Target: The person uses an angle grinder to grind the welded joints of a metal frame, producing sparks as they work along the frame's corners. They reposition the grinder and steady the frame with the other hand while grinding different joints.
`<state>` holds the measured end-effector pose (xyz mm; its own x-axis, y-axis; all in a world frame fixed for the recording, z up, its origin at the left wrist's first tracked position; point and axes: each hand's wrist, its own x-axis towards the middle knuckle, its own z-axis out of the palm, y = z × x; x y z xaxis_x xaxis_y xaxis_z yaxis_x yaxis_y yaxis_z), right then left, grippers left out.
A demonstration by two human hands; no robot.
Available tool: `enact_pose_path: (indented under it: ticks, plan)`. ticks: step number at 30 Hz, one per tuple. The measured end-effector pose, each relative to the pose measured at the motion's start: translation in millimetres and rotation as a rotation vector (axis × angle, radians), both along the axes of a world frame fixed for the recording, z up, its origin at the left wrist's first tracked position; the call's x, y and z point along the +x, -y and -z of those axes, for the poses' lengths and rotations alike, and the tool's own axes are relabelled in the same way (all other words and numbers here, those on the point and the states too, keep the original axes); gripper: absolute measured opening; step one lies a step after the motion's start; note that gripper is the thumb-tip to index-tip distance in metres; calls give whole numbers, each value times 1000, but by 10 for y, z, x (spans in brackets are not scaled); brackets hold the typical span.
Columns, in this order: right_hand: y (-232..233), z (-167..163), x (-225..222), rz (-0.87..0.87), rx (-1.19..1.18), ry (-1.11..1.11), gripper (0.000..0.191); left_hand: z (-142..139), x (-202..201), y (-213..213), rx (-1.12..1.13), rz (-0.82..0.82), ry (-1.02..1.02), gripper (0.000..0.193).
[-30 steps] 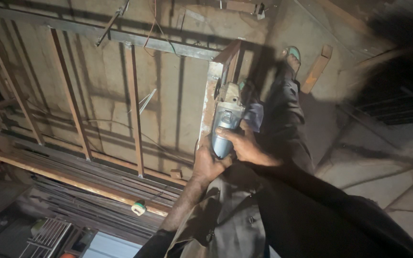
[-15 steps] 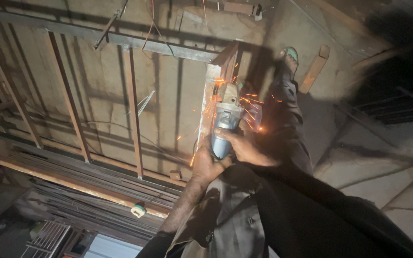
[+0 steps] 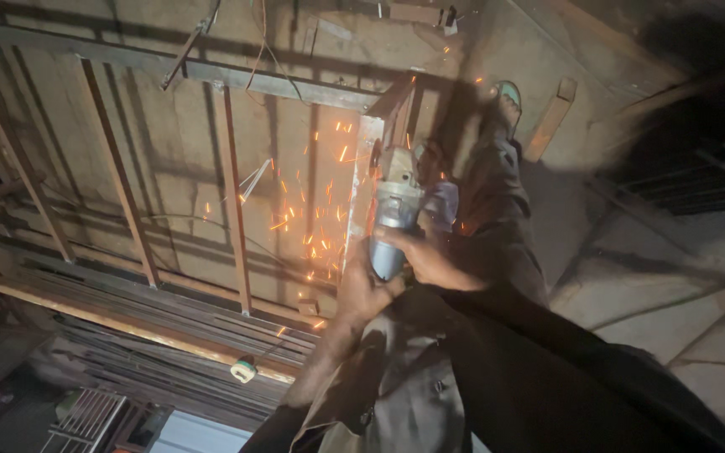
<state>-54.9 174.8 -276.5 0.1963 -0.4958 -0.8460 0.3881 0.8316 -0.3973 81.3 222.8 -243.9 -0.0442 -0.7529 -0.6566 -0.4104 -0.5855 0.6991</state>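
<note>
Both hands were clenched around the grinder [image 3: 389, 225]: the left hand [image 3: 365, 294] took the grip at its near end, the right hand [image 3: 430, 262] wrapped the body just beyond. The grinder's head pressed against the upright steel bar [image 3: 361, 180] of the metal frame [image 3: 237, 201]. Sparks [image 3: 312, 226] flew left of that bar. Beyond the bar, the person's foot [image 3: 507, 96] rested on the floor [image 3: 631, 277].
</note>
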Motion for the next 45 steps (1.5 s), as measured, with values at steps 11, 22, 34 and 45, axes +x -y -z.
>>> enact_pose_path:
  ticks: [11,22,34,45]
  plan:
    - [-107,85,121,87,-14,104,45,13,58,-59,71,52,166,74]
    - [-93,112,-32,-206,-59,-67,54,-13,53,7,13,86,134,74]
    - [3,79,18,-84,92,-99,61,-22,-26,159,63,12,-84,63]
    - [-5,111,-89,-124,-128,-72,71,-41,16,124,109,32,59,60]
